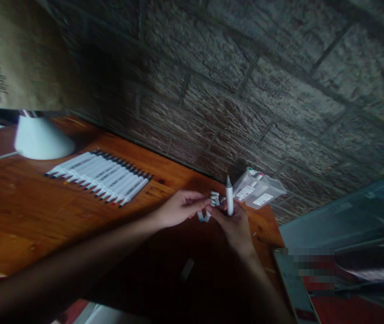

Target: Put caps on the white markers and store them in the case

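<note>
My right hand (235,227) is closed around a white marker (229,200), which stands upright with its thin, orange-brownish tip uncapped. Close beside it on the left, my left hand (180,209) has its thumb and fingers pinched together, almost meeting the right fingertips. What the left fingers hold, if anything, is too small to make out. Small white caps or pieces (215,196) lie in a loose pile just behind the fingertips, partly hidden by them. Farther left, a row of white markers (99,177) with dark ends lies side by side on the wooden table (6,193).
Two clear plastic cases (261,191) with white labels stand near the wall at the right, a few markers inside. A lamp with a white cone base (43,139) stands at the left. The brick-patterned wall (195,99) borders the table's back. A small greyish block (187,269) lies in shadow.
</note>
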A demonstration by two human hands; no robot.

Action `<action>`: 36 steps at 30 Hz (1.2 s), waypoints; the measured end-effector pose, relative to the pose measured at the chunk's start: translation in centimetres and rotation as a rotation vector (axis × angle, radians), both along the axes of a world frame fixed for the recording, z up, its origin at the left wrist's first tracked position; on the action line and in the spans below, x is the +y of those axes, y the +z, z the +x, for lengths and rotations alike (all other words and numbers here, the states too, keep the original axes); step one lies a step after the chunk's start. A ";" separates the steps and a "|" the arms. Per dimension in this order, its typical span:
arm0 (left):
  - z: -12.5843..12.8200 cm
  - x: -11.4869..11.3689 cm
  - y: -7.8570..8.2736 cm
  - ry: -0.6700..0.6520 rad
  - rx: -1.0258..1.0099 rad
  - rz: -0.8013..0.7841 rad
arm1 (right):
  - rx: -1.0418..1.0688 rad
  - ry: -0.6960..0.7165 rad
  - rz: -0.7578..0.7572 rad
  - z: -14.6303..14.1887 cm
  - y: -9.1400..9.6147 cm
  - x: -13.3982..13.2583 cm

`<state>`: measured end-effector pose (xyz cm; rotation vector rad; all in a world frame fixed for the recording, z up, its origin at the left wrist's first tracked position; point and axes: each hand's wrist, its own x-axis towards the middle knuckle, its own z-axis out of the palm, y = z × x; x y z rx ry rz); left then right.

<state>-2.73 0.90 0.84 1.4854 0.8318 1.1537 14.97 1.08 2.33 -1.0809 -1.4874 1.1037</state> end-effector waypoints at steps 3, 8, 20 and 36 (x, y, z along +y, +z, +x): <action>-0.4 0.2 0.2 0.006 -0.028 -0.019 | 0.005 0.003 0.014 -0.3 -0.3 0.3; -1.2 1.1 0.0 0.158 -0.173 -0.053 | -0.324 -0.011 0.153 1.3 -0.9 -0.5; -1.4 1.7 -0.7 0.117 -0.296 -0.161 | -0.580 0.069 0.299 1.7 -1.0 -1.2; -3.8 1.9 1.5 0.198 -0.040 -0.032 | -0.605 0.158 0.380 1.3 -0.3 -2.2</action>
